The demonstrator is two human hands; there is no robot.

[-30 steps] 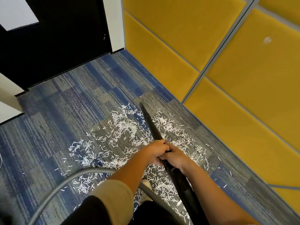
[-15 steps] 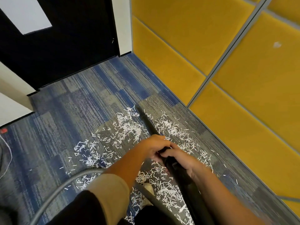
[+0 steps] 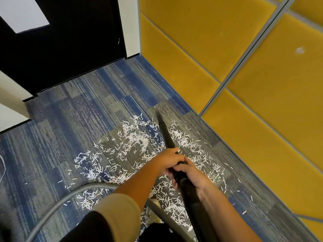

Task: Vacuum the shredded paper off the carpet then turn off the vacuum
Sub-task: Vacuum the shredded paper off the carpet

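Both hands are wrapped round the black vacuum wand (image 3: 168, 137), one just ahead of the other. The left hand (image 3: 170, 159) grips the narrower front section with its fingers curled over the top. The right hand (image 3: 192, 173) is closed on the thicker collar right behind it, and the two are touching. This looks like a good place to hold the wand: it appears to be stiff, light plastic, so a paired grip at mid-length should steer the far tip precisely without strain.

The tip rests on or just above the carpet (image 3: 78, 110) at the far edge of the spill. A grey ribbed hose (image 3: 70, 194) curves away to the lower left. It is flexible and will probably drag and tug sideways on each stroke.

Shredded paper (image 3: 136, 137) lies scattered widely around and beneath the wand, from the tip back to the person's feet, so most of the vacuuming remains. The slivers look featherlight and likely to skitter or catch in the pile, so slow passes suit them. Yellow wall panels (image 3: 262, 102) bound the right side and a dark door (image 3: 70, 49) stands beyond. No power switch is in view.
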